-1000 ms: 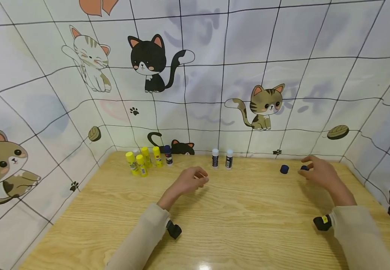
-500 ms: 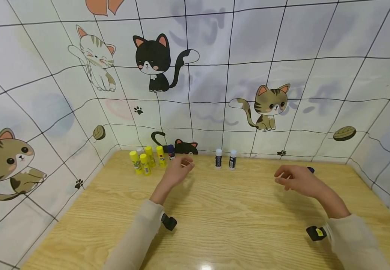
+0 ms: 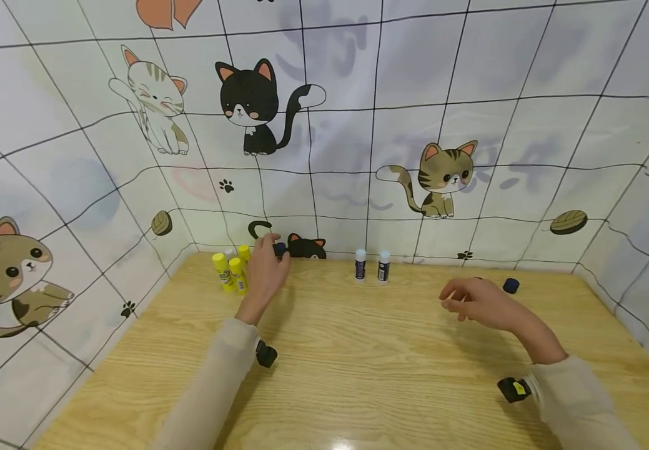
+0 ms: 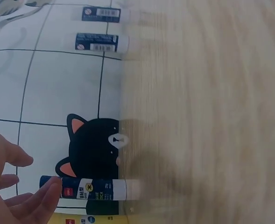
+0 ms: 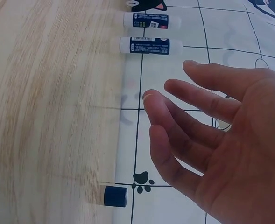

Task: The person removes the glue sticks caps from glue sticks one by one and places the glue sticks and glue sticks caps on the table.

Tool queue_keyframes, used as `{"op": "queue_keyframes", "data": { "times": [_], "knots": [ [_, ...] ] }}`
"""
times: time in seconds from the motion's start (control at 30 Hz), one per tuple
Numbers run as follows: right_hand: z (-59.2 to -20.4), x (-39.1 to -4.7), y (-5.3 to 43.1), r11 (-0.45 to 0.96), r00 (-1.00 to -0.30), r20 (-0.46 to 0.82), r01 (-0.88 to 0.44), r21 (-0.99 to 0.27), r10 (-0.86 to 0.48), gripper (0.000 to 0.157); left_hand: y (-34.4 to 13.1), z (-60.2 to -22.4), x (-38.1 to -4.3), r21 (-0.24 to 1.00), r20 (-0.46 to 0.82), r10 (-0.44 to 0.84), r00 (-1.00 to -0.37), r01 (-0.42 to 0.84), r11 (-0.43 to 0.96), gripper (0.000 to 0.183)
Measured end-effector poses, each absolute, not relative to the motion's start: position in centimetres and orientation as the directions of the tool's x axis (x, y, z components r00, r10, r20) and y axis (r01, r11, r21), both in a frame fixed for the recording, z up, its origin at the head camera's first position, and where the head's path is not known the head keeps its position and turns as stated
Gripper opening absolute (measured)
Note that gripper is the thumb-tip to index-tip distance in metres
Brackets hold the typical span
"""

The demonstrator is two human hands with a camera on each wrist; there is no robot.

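Note:
My left hand (image 3: pixel 265 269) reaches over a dark blue glue stick (image 4: pixel 95 188) that stands upright by the back wall. A fingertip is at its blue cap (image 3: pixel 280 249) in the left wrist view, while another digit stands apart from it. Yellow glue sticks (image 3: pixel 237 274) stand beside this hand, and part of their group is hidden behind it. My right hand (image 3: pixel 478 303) hovers above the table with loosely bent fingers (image 5: pixel 163 144) and nothing in them. Beyond it lies a dark blue cap (image 3: pixel 511 285); a second one is mostly hidden behind the hand.
Two capless glue sticks with dark labels, one on the left (image 3: pixel 360 265) and one on the right (image 3: pixel 383 267), stand upright mid-back on the wooden table (image 3: pixel 358 362). A cat-print cloth wall (image 3: pixel 346 137) encloses the back and sides.
My left hand has moved left from the middle of the table to the dark blue glue stick. My right hand has withdrawn leftward from the loose blue caps, with nothing in it.

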State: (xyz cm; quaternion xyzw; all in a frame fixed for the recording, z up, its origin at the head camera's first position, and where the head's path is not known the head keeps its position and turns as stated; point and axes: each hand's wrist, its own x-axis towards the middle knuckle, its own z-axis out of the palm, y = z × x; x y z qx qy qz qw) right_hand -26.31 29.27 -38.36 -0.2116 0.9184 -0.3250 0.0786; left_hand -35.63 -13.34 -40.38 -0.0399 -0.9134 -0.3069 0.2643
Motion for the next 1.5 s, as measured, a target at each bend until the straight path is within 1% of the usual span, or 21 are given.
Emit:
{"op": "queue_keyframes", "data": {
  "times": [0.2,0.4,0.47,0.67,0.77,0.87,1.03,1.2,1.3,1.43,1.5],
  "knots": [
    [-38.6,-26.6,29.1,0.706,-0.896,-0.019,-0.336,-0.624,-0.443,0.033,-13.7,-40.0,-36.7,0.455,0.422,-0.031,-0.906,0.182,0.872,0.044],
    [-39.1,-26.7,29.0,0.698,-0.889,-0.027,-0.339,-0.631,-0.456,0.035,-13.7,-40.1,-37.5,0.399,0.335,0.036,-0.942,0.177,0.900,0.021],
    [-39.2,-26.7,28.9,0.697,-0.890,-0.032,-0.334,-0.634,-0.455,0.035,-13.7,-40.3,-37.7,0.416,0.307,0.045,-0.950,0.177,0.892,0.017],
    [-39.2,-26.7,28.7,0.686,-0.877,-0.042,-0.343,-0.642,-0.478,0.034,-13.5,-41.7,-38.3,0.491,0.229,0.035,-0.973,0.147,0.859,0.024],
    [-39.3,-26.7,28.6,0.672,-0.863,-0.042,-0.361,-0.646,-0.504,0.034,-13.4,-42.4,-38.4,0.488,0.240,0.023,-0.971,0.141,0.862,0.023],
    [-39.4,-26.7,28.6,0.669,-0.860,-0.041,-0.365,-0.647,-0.509,0.034,-12.9,-42.6,-37.8,0.465,0.298,0.043,-0.953,0.184,0.866,0.022],
    [-39.5,-26.6,28.6,0.671,-0.856,-0.034,-0.378,-0.638,-0.515,0.034,-11.0,-42.2,-35.4,0.392,0.399,0.117,-0.910,0.284,0.875,0.027],
    [-39.4,-26.6,28.4,0.666,-0.851,-0.026,-0.392,-0.634,-0.525,0.033,-8.4,-41.6,-33.0,0.336,0.424,0.229,-0.876,0.388,0.858,0.036],
    [-39.2,-26.4,28.1,0.659,-0.846,-0.026,-0.394,-0.640,-0.532,0.034,-6.8,-41.5,-31.8,0.323,0.404,0.308,-0.861,0.450,0.833,0.041],
    [-38.9,-26.2,27.5,0.653,-0.838,-0.024,-0.407,-0.638,-0.545,0.034,-5.1,-41.6,-30.5,0.390,0.328,0.410,-0.851,0.517,0.762,0.038],
    [-38.7,-26.0,27.2,0.649,-0.833,-0.022,-0.414,-0.638,-0.553,0.034,-4.4,-41.7,-29.9,0.414,0.290,0.455,-0.842,0.539,0.733,0.039]
  ]
}}
